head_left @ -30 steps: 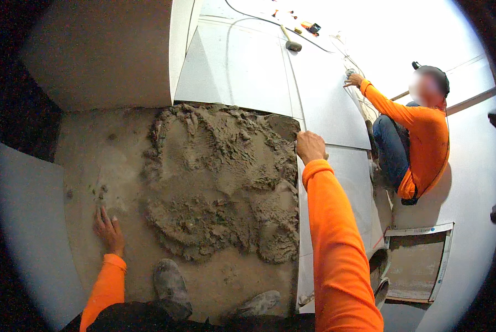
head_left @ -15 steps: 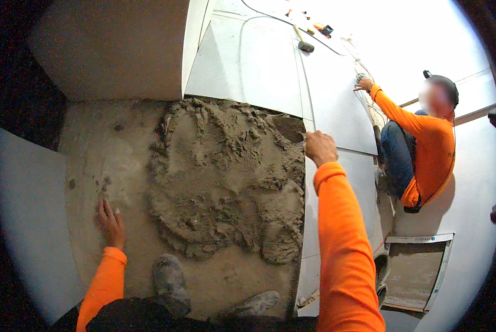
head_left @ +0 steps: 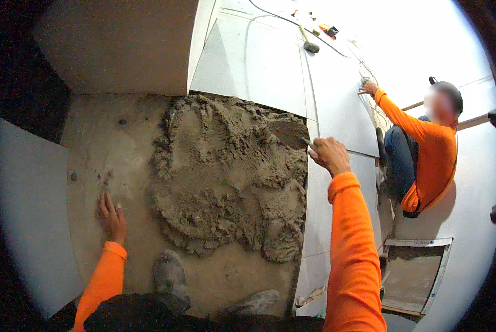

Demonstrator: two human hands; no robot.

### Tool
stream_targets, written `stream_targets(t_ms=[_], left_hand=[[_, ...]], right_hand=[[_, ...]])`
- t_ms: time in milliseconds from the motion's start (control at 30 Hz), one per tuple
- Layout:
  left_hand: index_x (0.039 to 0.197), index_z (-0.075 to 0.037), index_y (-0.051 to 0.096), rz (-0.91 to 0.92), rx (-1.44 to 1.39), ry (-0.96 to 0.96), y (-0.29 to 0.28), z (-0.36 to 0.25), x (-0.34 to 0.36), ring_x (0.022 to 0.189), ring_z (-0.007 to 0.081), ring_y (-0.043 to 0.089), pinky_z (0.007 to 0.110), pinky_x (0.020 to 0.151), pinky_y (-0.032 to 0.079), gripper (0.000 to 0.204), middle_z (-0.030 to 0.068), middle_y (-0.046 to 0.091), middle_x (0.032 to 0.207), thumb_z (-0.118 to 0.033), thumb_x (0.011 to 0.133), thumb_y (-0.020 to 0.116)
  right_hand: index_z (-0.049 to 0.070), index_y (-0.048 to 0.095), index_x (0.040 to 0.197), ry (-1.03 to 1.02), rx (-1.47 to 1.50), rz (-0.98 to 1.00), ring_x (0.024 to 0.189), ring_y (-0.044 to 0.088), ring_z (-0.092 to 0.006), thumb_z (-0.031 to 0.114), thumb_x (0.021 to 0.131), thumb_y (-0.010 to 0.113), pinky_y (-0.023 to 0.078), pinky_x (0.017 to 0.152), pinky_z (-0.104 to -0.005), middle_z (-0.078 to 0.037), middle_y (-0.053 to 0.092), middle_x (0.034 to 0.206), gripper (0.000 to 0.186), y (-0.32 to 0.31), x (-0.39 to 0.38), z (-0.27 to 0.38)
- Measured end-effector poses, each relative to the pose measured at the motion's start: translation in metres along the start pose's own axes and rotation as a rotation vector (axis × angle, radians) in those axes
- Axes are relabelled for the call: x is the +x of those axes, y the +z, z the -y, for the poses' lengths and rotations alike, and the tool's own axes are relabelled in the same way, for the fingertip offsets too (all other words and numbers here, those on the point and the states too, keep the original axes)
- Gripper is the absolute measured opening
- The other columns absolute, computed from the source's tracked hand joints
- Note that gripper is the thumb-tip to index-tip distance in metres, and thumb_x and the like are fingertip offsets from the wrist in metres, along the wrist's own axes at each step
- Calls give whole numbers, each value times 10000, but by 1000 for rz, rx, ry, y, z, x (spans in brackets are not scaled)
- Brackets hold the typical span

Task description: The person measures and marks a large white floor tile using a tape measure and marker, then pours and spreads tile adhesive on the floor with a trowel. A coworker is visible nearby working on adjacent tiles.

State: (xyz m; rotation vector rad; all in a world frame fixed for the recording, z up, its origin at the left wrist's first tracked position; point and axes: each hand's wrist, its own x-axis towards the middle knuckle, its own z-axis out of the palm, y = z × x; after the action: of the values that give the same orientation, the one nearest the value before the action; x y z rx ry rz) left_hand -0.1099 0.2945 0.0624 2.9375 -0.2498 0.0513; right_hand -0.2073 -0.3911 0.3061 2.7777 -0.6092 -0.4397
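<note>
A wide bed of wet grey-brown mortar point(head_left: 220, 177) covers the middle of the bare floor, its surface lumpy and ridged. My right hand point(head_left: 330, 155) is closed round the handle of a trowel point(head_left: 289, 134), whose mortar-smeared blade lies on the bed's far right corner, beside the laid tiles. The handle itself is mostly hidden by the fingers. My left hand point(head_left: 112, 218) rests on the bare concrete floor point(head_left: 131, 144) left of the mortar, fingers stretched out and holding nothing.
Large white tiles point(head_left: 264, 61) border the mortar at the back and right. A mallet point(head_left: 310, 45) lies on them. A co-worker in orange point(head_left: 430, 149) crouches at the right, near a framed floor opening point(head_left: 414, 274). A wall corner point(head_left: 120, 44) stands at the far left.
My right hand has shifted slightly right and nearer, and the trowel blade now shows more fully, tilted over the mortar. My left hand stays on the floor.
</note>
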Motion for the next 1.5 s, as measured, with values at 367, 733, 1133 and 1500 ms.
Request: stream_targets(t_ms=[367, 733, 1133, 1500], left_hand=[[1611, -67, 297, -12, 57, 0, -4, -3, 3, 1555, 357, 228, 585, 1242, 153, 616, 155, 275, 1669, -316, 1073, 464], [1595, -67, 338, -58, 90, 9, 9, 1, 6, 1529, 376, 276, 600, 1231, 178, 620, 177, 300, 1651, -313, 1052, 506], [1547, -19, 399, -82, 43, -6, -2, -7, 6, 1502, 381, 325, 617, 1222, 188, 651, 160, 338, 1632, -353, 1014, 564], [1527, -17, 432, -125, -47, 5, -1, -11, 7, 1520, 414, 282, 634, 1221, 175, 625, 195, 366, 1605, -348, 1008, 539]], right_hand=[[69, 714, 962, -13, 77, -19, 912, 736, -389, 331, 890, 728, 595, 805, -473, -200, 740, 936, 272, 12, -50, 52], [69, 696, 962, -150, 177, 108, 975, 683, -407, 325, 894, 699, 557, 833, -496, -195, 718, 981, 266, -6, -59, 77], [20, 633, 1024, -250, 445, 3, 907, 658, -462, 367, 941, 707, 519, 781, -544, -244, 695, 913, 364, 9, -81, 162], [24, 630, 982, -343, 631, -125, 837, 686, -428, 239, 921, 675, 557, 742, -533, -214, 701, 891, 228, -11, -62, 339]])
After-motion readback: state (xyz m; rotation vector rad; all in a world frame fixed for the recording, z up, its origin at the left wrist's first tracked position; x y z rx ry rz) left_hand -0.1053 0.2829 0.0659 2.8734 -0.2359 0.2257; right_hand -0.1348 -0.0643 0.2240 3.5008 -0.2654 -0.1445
